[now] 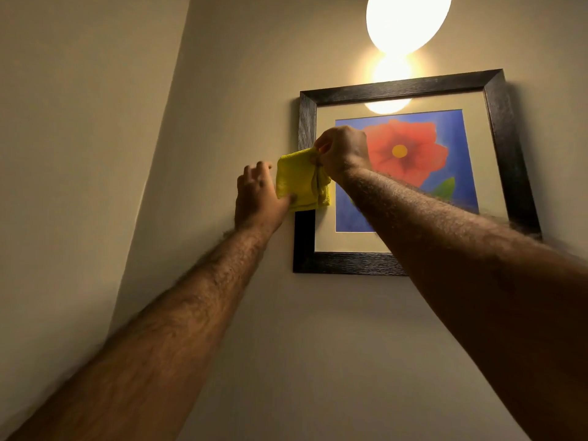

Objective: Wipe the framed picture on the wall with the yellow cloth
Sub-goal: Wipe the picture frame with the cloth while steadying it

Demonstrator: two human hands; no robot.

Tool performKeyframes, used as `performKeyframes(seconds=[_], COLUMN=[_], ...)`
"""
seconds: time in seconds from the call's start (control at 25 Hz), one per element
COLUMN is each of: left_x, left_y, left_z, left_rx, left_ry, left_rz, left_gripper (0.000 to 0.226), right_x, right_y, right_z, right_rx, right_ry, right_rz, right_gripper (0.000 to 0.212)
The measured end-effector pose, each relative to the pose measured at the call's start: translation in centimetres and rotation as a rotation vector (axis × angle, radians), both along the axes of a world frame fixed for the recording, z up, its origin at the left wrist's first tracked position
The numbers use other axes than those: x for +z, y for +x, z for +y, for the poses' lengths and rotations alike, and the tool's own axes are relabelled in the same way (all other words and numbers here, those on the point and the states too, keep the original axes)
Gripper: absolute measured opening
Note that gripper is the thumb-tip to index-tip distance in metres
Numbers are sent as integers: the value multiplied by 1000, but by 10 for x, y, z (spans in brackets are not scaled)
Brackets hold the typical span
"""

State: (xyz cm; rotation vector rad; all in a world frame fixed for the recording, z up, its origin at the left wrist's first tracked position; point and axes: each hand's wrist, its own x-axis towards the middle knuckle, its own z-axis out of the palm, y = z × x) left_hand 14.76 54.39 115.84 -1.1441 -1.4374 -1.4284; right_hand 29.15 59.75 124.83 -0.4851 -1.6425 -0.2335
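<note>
The framed picture (496,122) hangs on the beige wall: a dark wood frame, a cream mat and a red flower on blue. A folded yellow cloth (299,181) is held in front of the frame's left side. My right hand (342,152) pinches the cloth's upper right corner, fingers closed on it. My left hand (259,194) touches the cloth's lower left edge with thumb and fingers, the other fingers spread. My right forearm covers the picture's lower right part.
A round glowing lamp (407,20) sits on the ceiling above the picture, and its glare reflects on the glass. A wall corner (152,173) runs down at the left.
</note>
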Motion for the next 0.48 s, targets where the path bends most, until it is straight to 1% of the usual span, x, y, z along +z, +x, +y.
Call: performKeyframes(seconds=[0.08, 0.12, 0.16, 0.24, 0.32, 0.4, 0.48], left_x=[2, 3, 3, 0, -6, -12, -15], left_y=[6, 11, 17, 26, 31, 32, 33], left_z=[2, 3, 5, 13, 24, 34, 41], left_rx=[57, 59, 44, -14, 0, 59, 76], left_ry=[-16, -67, -137, -244, -281, -307, -297], left_rz=[254, 365, 431, 426, 385, 368, 346], left_gripper=[72, 73, 74, 68, 68, 82, 95], right_x=[-1, -1, -2, -3, -6, -15, -26], right_y=[-1, -2, -2, -2, 8, 40, 93], right_z=[4, 6, 7, 10, 18, 33, 55], right_rx=[-30, -37, -45, -65, -114, -264, -402], right_ry=[27, 37, 47, 76, 136, 250, 321], right_rz=[10, 15, 11, -24, -49, 2, 80], right_gripper=[22, 22, 22, 27, 44, 63, 78])
